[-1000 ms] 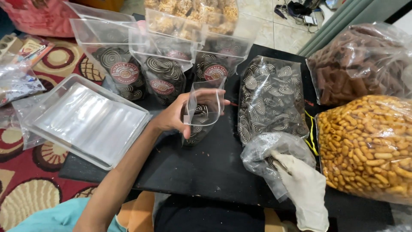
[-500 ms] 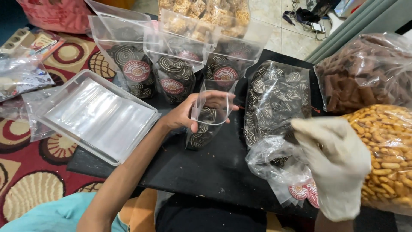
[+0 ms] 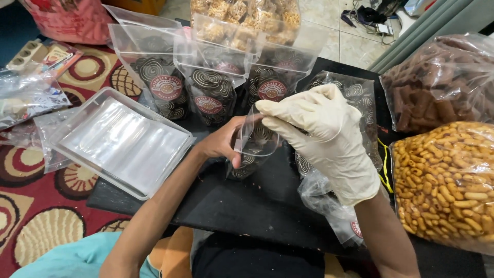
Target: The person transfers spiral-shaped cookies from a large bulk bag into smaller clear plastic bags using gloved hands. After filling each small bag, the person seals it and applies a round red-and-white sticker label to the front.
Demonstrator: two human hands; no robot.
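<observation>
A small clear pouch (image 3: 254, 149) of dark swirl-patterned snacks stands mid-surface. Just behind it, three filled pouches (image 3: 211, 95) stand in a row, each with a round red label (image 3: 208, 104). Behind those sits a clear bag of pale brown clusters (image 3: 242, 15). Left of the small pouch lies a flat stack of empty clear pouches (image 3: 121, 141). To its right lie a big bag of golden sticks (image 3: 447, 185) and, behind that, a bag of brown tubes (image 3: 437, 82).
</observation>
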